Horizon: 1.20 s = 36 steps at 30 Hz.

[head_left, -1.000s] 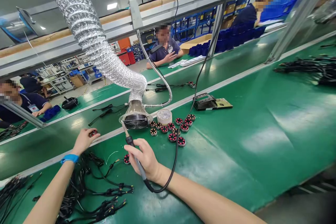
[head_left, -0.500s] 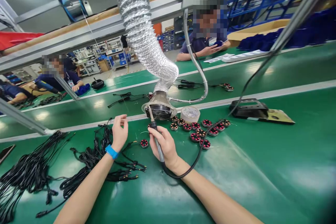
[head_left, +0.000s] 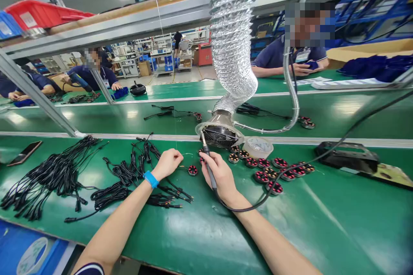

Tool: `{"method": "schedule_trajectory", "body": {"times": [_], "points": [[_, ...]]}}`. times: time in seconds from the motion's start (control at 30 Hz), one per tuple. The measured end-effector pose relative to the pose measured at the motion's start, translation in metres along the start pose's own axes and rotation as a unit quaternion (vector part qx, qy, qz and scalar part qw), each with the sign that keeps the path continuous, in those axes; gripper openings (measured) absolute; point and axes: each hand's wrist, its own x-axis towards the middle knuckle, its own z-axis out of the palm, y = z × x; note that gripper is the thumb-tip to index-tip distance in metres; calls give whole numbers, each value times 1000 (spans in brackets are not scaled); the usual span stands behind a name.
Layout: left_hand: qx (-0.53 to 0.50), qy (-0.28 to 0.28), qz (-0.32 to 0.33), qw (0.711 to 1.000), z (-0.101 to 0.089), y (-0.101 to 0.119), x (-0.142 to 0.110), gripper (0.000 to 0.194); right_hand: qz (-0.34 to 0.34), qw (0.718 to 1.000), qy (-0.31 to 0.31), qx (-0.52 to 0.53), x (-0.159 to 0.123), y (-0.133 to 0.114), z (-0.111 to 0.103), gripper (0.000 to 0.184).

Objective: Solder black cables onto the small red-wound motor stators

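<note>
My right hand [head_left: 221, 176] is wrapped round a soldering iron [head_left: 209, 167], its tip pointing up in front of the fan of the fume hood [head_left: 221, 133]. The iron's black cable runs back over my forearm. My left hand [head_left: 168, 163], with a blue wristband, pinches a thin solder wire [head_left: 175, 131] that hangs from the spool above. A small round motor [head_left: 192, 170] with red coils lies between my hands, beside a wire end. Another motor is partly hidden behind my right fingers. Under and left of my left wrist lie black cables [head_left: 124, 172].
Several motors [head_left: 271, 175] sit to the right, near a tape roll [head_left: 258, 147] and a black stand [head_left: 346, 157]. A cable bundle [head_left: 51, 176] and a phone [head_left: 25, 153] lie left. A silver duct [head_left: 235, 21] hangs centrally. Co-workers sit across the bench.
The view has turned left and levelled. My left hand has moved closer to the motor, and its fingers have closed on the solder wire. The soldering iron stays in my right hand.
</note>
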Motion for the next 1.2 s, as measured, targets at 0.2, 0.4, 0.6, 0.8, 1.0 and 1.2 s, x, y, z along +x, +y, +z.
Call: {"method": "schedule_trajectory", "body": {"times": [0.2, 0.4, 0.6, 0.8, 1.0, 1.2], "points": [[-63, 249, 75, 964, -31, 19, -20, 24, 6, 996, -87, -17, -1, 4, 4, 40], [10, -6, 142, 990, -11, 41, -52, 33, 13, 994, -104, -17, -5, 8, 8, 43], [227, -90, 128, 961, 13, 48, -52, 24, 26, 995, -100, 8, -4, 7, 7, 41], [307, -87, 72, 945, 19, 41, -16, 23, 31, 994, -102, 3, -3, 6, 5, 38], [245, -43, 19, 968, -2, 42, -16, 29, 20, 991, -129, -41, -5, 7, 5, 41], [90, -54, 41, 994, -10, 26, -47, 31, 36, 989, -137, 32, -6, -3, 4, 42]]}}
